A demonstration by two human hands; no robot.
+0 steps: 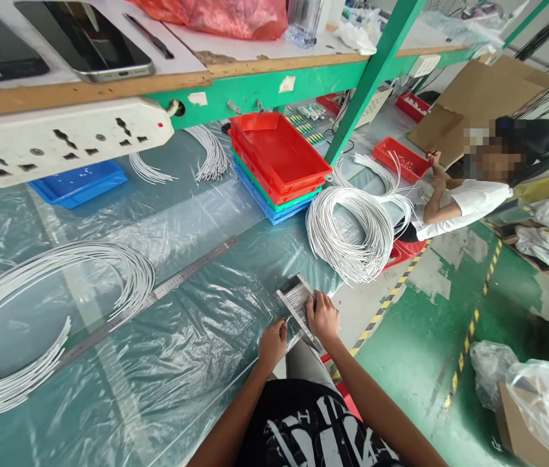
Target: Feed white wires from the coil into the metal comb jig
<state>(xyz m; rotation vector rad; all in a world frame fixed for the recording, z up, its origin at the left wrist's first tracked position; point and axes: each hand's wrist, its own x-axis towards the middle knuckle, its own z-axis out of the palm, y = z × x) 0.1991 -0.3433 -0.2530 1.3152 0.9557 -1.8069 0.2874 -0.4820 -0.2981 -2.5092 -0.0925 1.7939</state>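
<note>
Near the table's front edge lies a silvery, spool-like piece (296, 299) with raised rims at its ends; its exact kind is unclear. My right hand (323, 316) grips its right side, fingers bent over it. Just left of it, my left hand (273, 342) is closed in a pinch beside the piece's near side. A tiny pale tip shows at those fingers, too small to name. Past my right hand, a large coil of white cables (352, 237) rests at the table's edge. Another loose bundle of white cables (123, 269) lies at the left.
A steel ruler (191, 263) lies across the film-covered table (216, 324). Stacked red, green and blue trays (279, 155) stand behind, with a blue tray (80, 181) further left. A power strip (65, 139) hangs from the shelf. At right sits a co-worker (468, 201) by a red tray (402, 159).
</note>
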